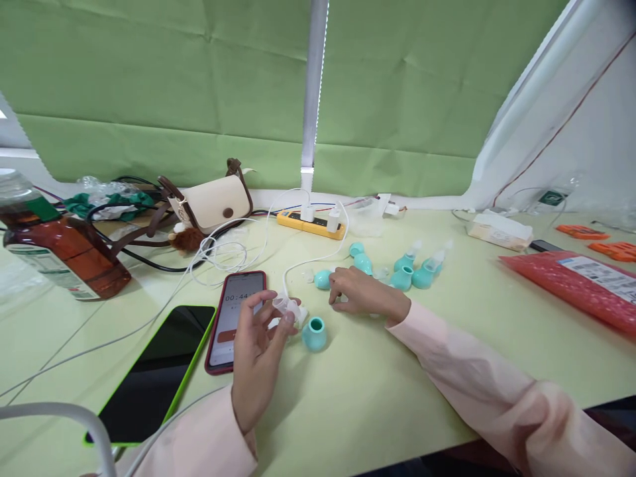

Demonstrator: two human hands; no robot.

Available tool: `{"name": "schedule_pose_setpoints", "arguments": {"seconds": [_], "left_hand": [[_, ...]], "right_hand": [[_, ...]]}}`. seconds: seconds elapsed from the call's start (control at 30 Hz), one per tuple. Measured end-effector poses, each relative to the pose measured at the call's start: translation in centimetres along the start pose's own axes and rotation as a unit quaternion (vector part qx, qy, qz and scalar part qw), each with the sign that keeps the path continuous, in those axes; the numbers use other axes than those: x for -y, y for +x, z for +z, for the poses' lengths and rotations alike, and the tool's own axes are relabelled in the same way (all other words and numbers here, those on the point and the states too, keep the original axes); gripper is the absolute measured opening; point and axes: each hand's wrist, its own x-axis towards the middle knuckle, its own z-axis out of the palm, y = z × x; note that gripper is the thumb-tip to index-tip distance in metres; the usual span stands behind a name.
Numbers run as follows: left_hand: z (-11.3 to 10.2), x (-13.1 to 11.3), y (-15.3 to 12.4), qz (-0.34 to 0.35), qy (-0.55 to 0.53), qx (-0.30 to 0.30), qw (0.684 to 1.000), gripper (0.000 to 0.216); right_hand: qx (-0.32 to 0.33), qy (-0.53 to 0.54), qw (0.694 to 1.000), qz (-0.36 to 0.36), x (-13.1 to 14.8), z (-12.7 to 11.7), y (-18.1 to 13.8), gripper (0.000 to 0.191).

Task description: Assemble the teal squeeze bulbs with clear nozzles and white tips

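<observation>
My left hand (261, 354) pinches a clear plastic piece (287, 306) between thumb and fingers, above the edge of a phone showing a timer. Just right of it a teal squeeze bulb (315, 335) stands upright, its round mouth facing up. My right hand (365, 291) is low over the table, thumb and fingertips pressed together; whatever they hold is hidden. Close to its fingers lies another teal bulb (322, 279). Behind the hand is a teal bulb (362, 264), partly covered. Several more teal bulbs, such as one open-mouthed bulb (401, 278), stand to the right, some with clear tips.
Left are the timer phone (233, 318), a green-edged phone (156, 371) and a bottle of reddish-brown liquid (64, 248). Behind are a cream handbag (213, 204), a white cable (223, 252) and a yellow power strip (311, 225). At right lies a red bubble mailer (571, 288).
</observation>
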Motion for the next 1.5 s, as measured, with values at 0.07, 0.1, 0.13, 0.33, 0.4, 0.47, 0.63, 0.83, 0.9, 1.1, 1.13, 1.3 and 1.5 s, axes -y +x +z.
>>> {"name": "schedule_pose_setpoints", "arguments": {"seconds": [0.07, 0.1, 0.13, 0.33, 0.4, 0.47, 0.63, 0.83, 0.9, 1.1, 1.13, 1.3, 1.5], "left_hand": [[0.0, 0.1, 0.0, -0.001, 0.002, 0.004, 1.0, 0.027], [-0.1, 0.1, -0.1, -0.004, 0.005, 0.008, 1.0, 0.027], [-0.1, 0.1, -0.2, -0.007, 0.007, 0.012, 1.0, 0.027], [-0.1, 0.1, -0.7, -0.025, 0.052, 0.034, 0.998, 0.028], [-0.2, 0.3, -0.8, -0.021, 0.074, 0.042, 0.996, 0.027], [-0.3, 0.4, -0.9, -0.012, 0.091, 0.049, 0.995, 0.025], [-0.4, 0.6, -0.8, 0.003, 0.105, 0.06, 0.993, 0.019], [-0.3, 0.3, -0.7, 0.004, 0.108, 0.059, 0.992, 0.022], [-0.3, 0.3, -0.6, 0.006, 0.104, 0.061, 0.993, 0.022], [-0.2, 0.0, -0.4, -0.031, 0.009, 0.05, 0.998, 0.042], [-0.2, 0.0, -0.3, -0.038, -0.001, 0.05, 0.998, 0.042], [-0.2, 0.0, -0.2, -0.053, 0.01, 0.04, 0.998, 0.038], [-0.4, 0.5, -0.1, -0.045, 0.04, 0.04, 0.997, 0.036]], "right_hand": [[-0.003, 0.023, 1.0, -0.013, 0.2, -0.4, 0.0, 0.01], [-0.002, 0.032, 0.999, -0.021, 0.3, -0.6, 0.0, 0.01], [0.0, 0.052, 0.998, -0.03, 0.5, -0.9, 0.0, 0.01], [0.004, 0.466, 0.885, -0.015, 1.6, -1.6, -0.1, 0.02], [0.006, 0.545, 0.838, 0.014, 1.8, -1.1, 0.1, 0.021], [0.007, 0.585, 0.81, 0.036, 2.0, -0.5, 0.3, 0.02], [-0.019, 0.615, 0.787, 0.051, 3.0, -0.1, 0.4, 0.018], [-0.047, 0.592, 0.803, 0.058, 4.6, -0.8, 0.0, 0.019], [-0.061, 0.585, 0.806, 0.062, 4.8, -0.9, 0.0, 0.021], [-0.096, 0.561, 0.821, 0.053, 5.2, -1.3, -0.1, 0.022], [-0.101, 0.553, 0.826, 0.04, 5.2, -1.4, -0.2, 0.021], [-0.129, 0.486, 0.864, 0.008, 5.4, -1.0, -0.3, 0.017], [-0.137, 0.474, 0.87, 0.019, 5.5, -0.7, -0.4, 0.017]]}}
